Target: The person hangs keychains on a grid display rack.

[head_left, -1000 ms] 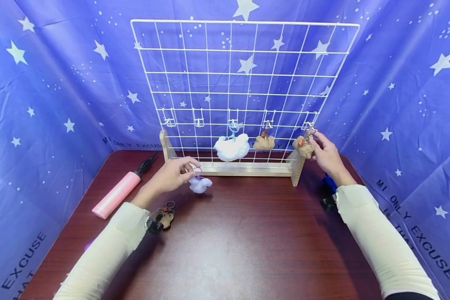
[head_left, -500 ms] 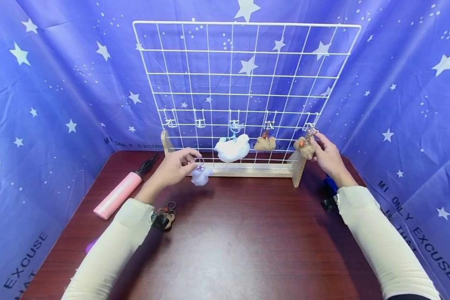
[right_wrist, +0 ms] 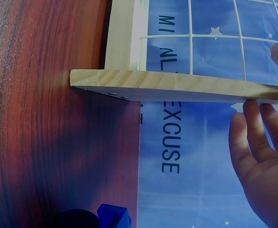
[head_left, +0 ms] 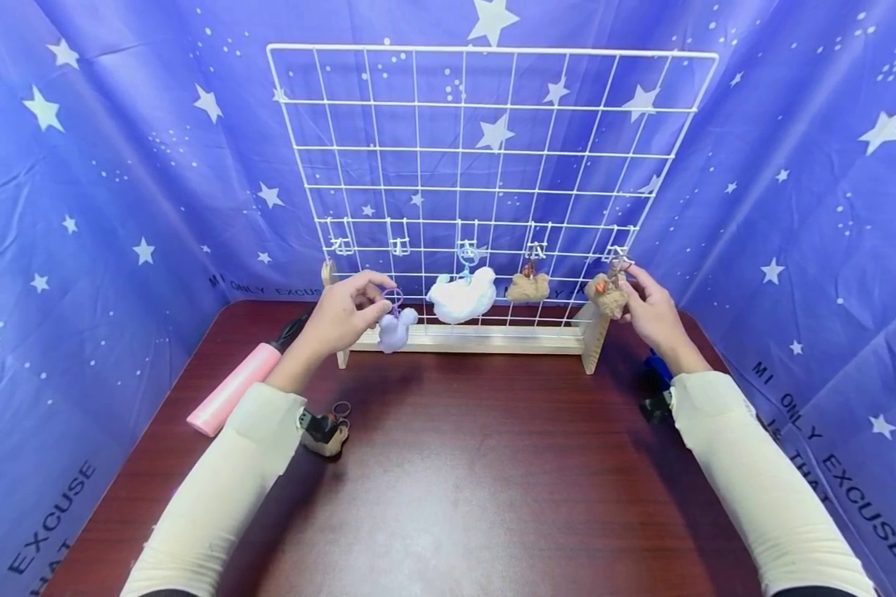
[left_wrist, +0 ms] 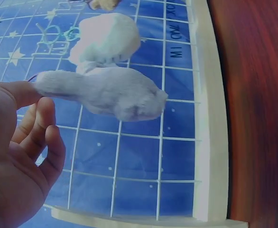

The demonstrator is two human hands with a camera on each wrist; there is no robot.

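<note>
A lavender plush keychain [head_left: 396, 330] dangles by its purple ring from my left hand [head_left: 347, 311], which pinches the ring between thumb and finger before the white wire grid [head_left: 418, 149]. My right hand [head_left: 651, 315] is at the brown plush keychain [head_left: 607, 294] by the rightmost hook [head_left: 616, 251]. In the right wrist view, the fingers lie against the wooden end post [right_wrist: 177, 81]; whether they grip the keychain or the post is hidden. A white plush keychain [head_left: 463, 296] and another brown one [head_left: 528, 285] hang from middle hooks. The two left hooks [head_left: 399, 246] hold nothing.
The grid stands in a wooden base [head_left: 493, 340] on the dark red table [head_left: 493, 481]. A pink pump [head_left: 235, 390] lies at left. A keychain [head_left: 334, 439] lies beside my left sleeve, partly covered. A blue object [right_wrist: 114, 216] sits below my right wrist.
My left hand has risen toward the grid, lifting the lavender plush keychain off the tabletop area to the front of the base rail. My right hand has stayed in place.
</note>
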